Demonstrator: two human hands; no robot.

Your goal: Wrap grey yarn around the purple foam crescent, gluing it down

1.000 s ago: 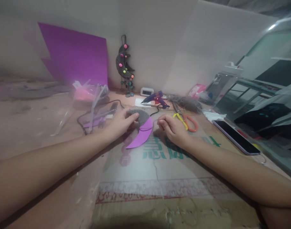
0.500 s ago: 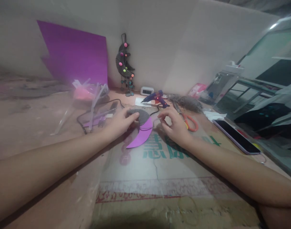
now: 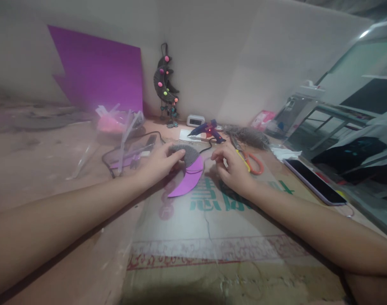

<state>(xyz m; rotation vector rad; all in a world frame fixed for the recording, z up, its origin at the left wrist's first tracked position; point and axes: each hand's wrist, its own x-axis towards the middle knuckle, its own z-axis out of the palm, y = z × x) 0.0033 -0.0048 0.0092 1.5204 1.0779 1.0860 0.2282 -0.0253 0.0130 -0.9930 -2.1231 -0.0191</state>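
Observation:
My left hand (image 3: pixel 168 159) pinches a purple crescent (image 3: pixel 189 181) by its upper part, thumb on top. Grey yarn (image 3: pixel 191 155) is wrapped closely round that upper part, while the lower, pointed half shows bare purple. One loose strand crosses the purple and runs toward my right hand (image 3: pixel 229 167). There the fingers are curled, with thumb and forefinger close together on the thin yarn end, just right of the crescent. Printed cardboard (image 3: pixel 181 224) lies beneath both hands.
A glue gun (image 3: pixel 206 129) with a lit red light rests behind the hands, near a small clock (image 3: pixel 195 120). Orange-handled scissors (image 3: pixel 254 163) lie by my right hand. A phone (image 3: pixel 314 181) is farther right. A finished-looking yarn moon (image 3: pixel 163 82) hangs on the wall beside purple sheets (image 3: pixel 104 72).
My right hand has shifted very slightly to the right, and more of the scissors' yellow part shows. The left hand and the crescent keep their place.

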